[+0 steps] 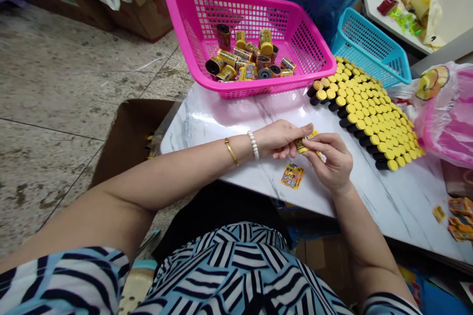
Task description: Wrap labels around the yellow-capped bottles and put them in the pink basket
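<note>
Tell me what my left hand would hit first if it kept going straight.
Your left hand would probably meet the nearest yellow-capped black tube, though depth is hard to judge from this view.

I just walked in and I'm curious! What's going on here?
A person is holding a small yellow printed label with their left hand and right hand above a white marble-patterned table. Another printed label lies on the table just below the hands. To the right, black tubes with yellow caps stand packed together. Behind them, a pink plastic basket holds loose printed canisters.
</note>
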### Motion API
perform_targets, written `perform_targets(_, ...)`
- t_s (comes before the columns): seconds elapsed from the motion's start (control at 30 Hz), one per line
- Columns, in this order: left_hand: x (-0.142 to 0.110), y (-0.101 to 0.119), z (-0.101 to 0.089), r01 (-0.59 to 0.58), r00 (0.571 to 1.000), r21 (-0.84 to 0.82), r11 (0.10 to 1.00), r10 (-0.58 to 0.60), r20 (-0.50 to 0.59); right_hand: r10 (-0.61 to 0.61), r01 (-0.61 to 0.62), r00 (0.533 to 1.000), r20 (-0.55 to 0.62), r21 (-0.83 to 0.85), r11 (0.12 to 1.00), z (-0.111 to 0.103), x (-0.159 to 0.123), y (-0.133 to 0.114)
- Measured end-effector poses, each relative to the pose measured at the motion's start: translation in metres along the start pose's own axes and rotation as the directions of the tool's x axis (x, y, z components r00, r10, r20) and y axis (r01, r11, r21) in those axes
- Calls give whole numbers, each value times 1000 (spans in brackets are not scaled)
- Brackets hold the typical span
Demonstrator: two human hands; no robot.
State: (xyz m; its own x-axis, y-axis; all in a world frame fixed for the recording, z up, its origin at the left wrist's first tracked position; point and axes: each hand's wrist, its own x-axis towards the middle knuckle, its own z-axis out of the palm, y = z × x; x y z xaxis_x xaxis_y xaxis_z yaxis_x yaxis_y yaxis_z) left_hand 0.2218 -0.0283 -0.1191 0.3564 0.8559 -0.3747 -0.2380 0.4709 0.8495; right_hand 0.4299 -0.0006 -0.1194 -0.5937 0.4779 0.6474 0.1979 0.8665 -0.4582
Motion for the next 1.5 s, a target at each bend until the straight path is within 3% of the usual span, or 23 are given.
perform_targets(0.2,-5,6,2,26,1000,48,998,-27,7,-133,132,990,-47,-25,991,-4,-3,-3)
perform_targets(0.33,-3,5,1,-8,992,52,999,15,-121,126,-116,973,-194,58,991,-3,-4,4)
perform_targets(0.4,-2,5,2,-13,990,34,999,18,-142,250,-228,959,-135,159,961,1,-4,7)
perform_targets(0.47,-2,7,2,-10,994,6,1000,11,-110,287,-274,957,-36,205,940,4,-4,8)
perform_targets(0.63,-8,13,-1,-9,1000,-71,997,9,2,223,-218,974,-32,125,968,3,-4,7)
perform_targets(0.83,-5,5,-2,-75,995,46,996,77,-60,85,-84,996,-10,60,995,-2,0,4)
perform_targets(0.93,-3,1,-2,-58,998,27,998,59,-13,33,-31,999,-36,65,997,-1,-2,1)
perform_targets(1.1,-1,1,-2,-38,997,-33,999,40,65,57,-55,993,-101,29,998,1,-8,4)
perform_targets(1.2,0,0,-2,-27,998,-25,999,28,58,84,-85,995,-47,-27,996,0,-6,6)
perform_targets(1.33,0,-1,-1,-6,999,-14,1000,7,54,-26,26,1000,-12,-38,999,-4,-2,2)
perform_targets(1.43,-1,-1,0,-39,994,-15,999,41,101,-77,76,996,-37,-24,997,-5,-3,1)
perform_targets(1.5,-1,-1,0,-102,990,-21,995,104,91,-11,11,998,-62,-8,1000,-3,-6,2)
